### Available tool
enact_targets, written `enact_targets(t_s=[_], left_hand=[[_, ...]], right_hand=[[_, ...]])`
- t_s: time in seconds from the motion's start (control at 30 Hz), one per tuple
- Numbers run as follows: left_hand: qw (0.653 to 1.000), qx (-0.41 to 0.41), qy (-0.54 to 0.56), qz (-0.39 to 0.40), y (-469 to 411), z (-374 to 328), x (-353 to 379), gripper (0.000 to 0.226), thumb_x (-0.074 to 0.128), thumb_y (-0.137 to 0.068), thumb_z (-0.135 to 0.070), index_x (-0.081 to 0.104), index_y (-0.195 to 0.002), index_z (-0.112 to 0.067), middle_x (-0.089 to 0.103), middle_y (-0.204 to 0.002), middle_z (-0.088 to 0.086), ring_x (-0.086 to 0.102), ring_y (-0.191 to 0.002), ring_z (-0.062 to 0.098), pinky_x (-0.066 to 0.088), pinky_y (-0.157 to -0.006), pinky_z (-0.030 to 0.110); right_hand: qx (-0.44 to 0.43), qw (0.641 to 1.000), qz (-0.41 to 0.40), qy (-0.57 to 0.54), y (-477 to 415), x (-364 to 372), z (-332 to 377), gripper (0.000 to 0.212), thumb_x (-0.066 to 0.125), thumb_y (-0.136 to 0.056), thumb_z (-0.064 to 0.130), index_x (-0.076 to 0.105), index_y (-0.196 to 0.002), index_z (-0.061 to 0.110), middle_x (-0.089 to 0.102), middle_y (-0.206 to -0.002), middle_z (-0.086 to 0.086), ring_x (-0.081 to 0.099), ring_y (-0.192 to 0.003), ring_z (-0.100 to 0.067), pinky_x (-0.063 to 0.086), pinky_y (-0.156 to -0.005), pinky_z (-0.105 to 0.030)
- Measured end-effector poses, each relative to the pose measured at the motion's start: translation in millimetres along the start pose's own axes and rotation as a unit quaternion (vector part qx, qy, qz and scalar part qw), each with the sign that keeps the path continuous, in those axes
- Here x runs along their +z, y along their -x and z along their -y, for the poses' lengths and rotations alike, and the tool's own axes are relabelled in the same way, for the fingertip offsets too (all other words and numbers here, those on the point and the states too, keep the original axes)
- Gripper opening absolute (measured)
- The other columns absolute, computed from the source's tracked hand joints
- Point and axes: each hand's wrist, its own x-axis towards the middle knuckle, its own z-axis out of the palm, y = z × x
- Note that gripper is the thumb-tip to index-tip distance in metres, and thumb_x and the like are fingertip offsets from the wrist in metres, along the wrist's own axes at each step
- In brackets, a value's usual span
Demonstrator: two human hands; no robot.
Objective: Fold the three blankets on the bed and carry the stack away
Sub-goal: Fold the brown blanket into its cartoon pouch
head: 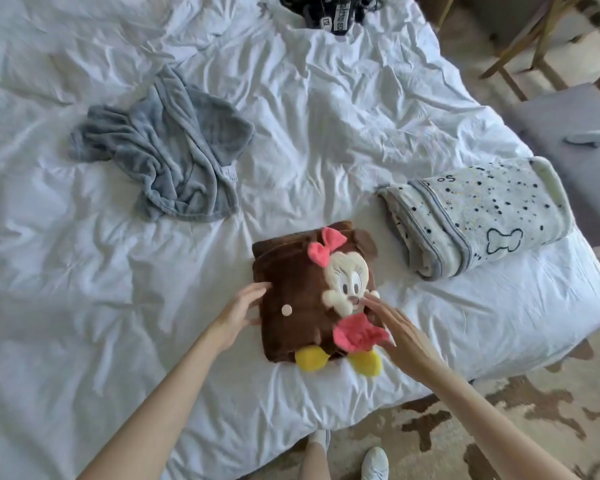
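The folded brown blanket (pixel 291 299) is pressed by the straight-fingered left hand (pixel 238 315) and right hand (pixel 400 336); the grey blanket (pixel 167 150) needs folding next.

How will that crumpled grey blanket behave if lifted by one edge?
Likely floppy: the grey blanket lies in loose, soft folds, so it should drape and trail. Its plush pile suggests light for its bulk, and unlikely to slide on the white sheet.
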Motion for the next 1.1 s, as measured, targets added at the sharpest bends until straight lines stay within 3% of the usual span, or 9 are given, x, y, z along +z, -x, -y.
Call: enact_targets(t_s=[0.07, 0.13, 0.23, 0.33, 0.43, 0.57, 0.83, 1.0, 1.1], left_hand=[[0.999, 0.015, -0.032, -0.040, -5, -1, 6, 0.015, 0.054, -0.096, -0.027, 0.065, -0.106, -0.026, 0.066, -0.110, 0.000, 0.062, -0.099, 0.013, 0.048, -0.076, 0.029], [0.989, 0.072, -0.085, -0.097, -12, -6, 16, 0.026, 0.061, -0.093, -0.029, 0.061, -0.116, -0.017, 0.061, -0.118, 0.002, 0.057, -0.113, 0.018, 0.045, -0.085, 0.027], [0.908, 0.238, -0.283, -0.195, -14, -12, 38, 0.049, 0.056, -0.094, -0.036, 0.046, -0.137, -0.015, 0.042, -0.142, 0.005, 0.035, -0.135, 0.018, 0.028, -0.110, 0.029], [0.787, 0.355, -0.459, -0.211, -26, -20, 58, 0.057, 0.040, -0.096, -0.045, 0.033, -0.149, -0.023, 0.023, -0.159, 0.003, 0.019, -0.148, 0.020, 0.017, -0.117, 0.038], [0.733, 0.361, -0.544, -0.193, -53, -10, 68, 0.061, 0.034, -0.098, -0.047, 0.023, -0.154, -0.026, 0.015, -0.163, 0.003, 0.011, -0.151, 0.020, 0.012, -0.121, 0.047], [0.709, 0.348, -0.577, -0.210, -85, 34, 67, 0.064, 0.032, -0.097, -0.050, 0.017, -0.155, -0.027, 0.016, -0.163, 0.004, 0.010, -0.151, 0.020, 0.016, -0.119, 0.052], [0.669, 0.432, -0.555, -0.242, -124, 85, 67, 0.062, 0.031, -0.096, -0.047, 0.028, -0.153, -0.023, 0.022, -0.162, 0.003, 0.018, -0.149, 0.022, 0.019, -0.117, 0.051], [0.684, 0.402, -0.564, -0.228, -119, 71, 71, 0.061, 0.035, -0.095, -0.042, 0.031, -0.152, -0.021, 0.026, -0.160, 0.003, 0.020, -0.149, 0.020, 0.021, -0.117, 0.049], [0.711, 0.406, -0.536, -0.206, -102, 49, 69, 0.060, 0.041, -0.096, -0.041, 0.029, -0.152, -0.025, 0.029, -0.159, -0.001, 0.020, -0.148, 0.015, 0.021, -0.117, 0.049]], right_hand=[[0.036, 0.999, -0.023, -0.021, -6, 4, 0, 0.082, 0.050, -0.072, -0.015, 0.050, -0.130, 0.043, 0.043, -0.141, 0.027, 0.053, -0.122, -0.008, 0.053, -0.073, -0.027], [0.080, 0.992, -0.094, -0.037, -17, -2, 7, 0.067, 0.045, -0.068, -0.013, 0.063, -0.109, 0.037, 0.059, -0.124, 0.024, 0.064, -0.100, -0.012, 0.043, -0.059, -0.022], [0.115, 0.973, -0.200, 0.023, -42, -15, 25, 0.040, 0.046, -0.074, -0.005, 0.063, -0.100, 0.020, 0.060, -0.117, 0.005, 0.061, -0.093, -0.026, 0.041, -0.058, -0.029], [0.130, 0.959, -0.251, 0.020, -74, -11, 45, 0.035, 0.049, -0.090, 0.014, 0.054, -0.124, 0.017, 0.048, -0.136, -0.001, 0.051, -0.116, -0.027, 0.046, -0.083, -0.038], [0.106, 0.978, -0.178, 0.019, -100, 10, 49, 0.057, 0.043, -0.096, 0.041, 0.026, -0.150, 0.032, 0.018, -0.161, 0.003, 0.018, -0.147, -0.018, 0.023, -0.114, -0.038], [0.094, 0.987, -0.115, 0.066, -103, 60, 19, 0.068, 0.029, -0.094, 0.062, -0.001, -0.152, 0.043, -0.005, -0.164, 0.006, -0.005, -0.150, -0.014, 0.015, -0.120, -0.043], [0.091, 0.975, -0.189, 0.074, -105, 120, -23, 0.071, 0.032, -0.093, 0.062, 0.004, -0.154, 0.037, 0.000, -0.164, 0.003, 0.000, -0.151, -0.016, 0.018, -0.120, -0.041], [0.105, 0.981, -0.147, 0.065, -113, 110, -17, 0.070, 0.032, -0.094, 0.060, -0.003, -0.153, 0.041, -0.004, -0.164, 0.005, -0.003, -0.151, -0.016, 0.017, -0.120, -0.043], [0.096, 0.983, -0.144, -0.061, -112, 83, -13, 0.076, 0.044, -0.089, 0.061, 0.007, -0.152, 0.041, 0.003, -0.162, 0.012, 0.005, -0.149, -0.011, 0.025, -0.116, -0.039]])
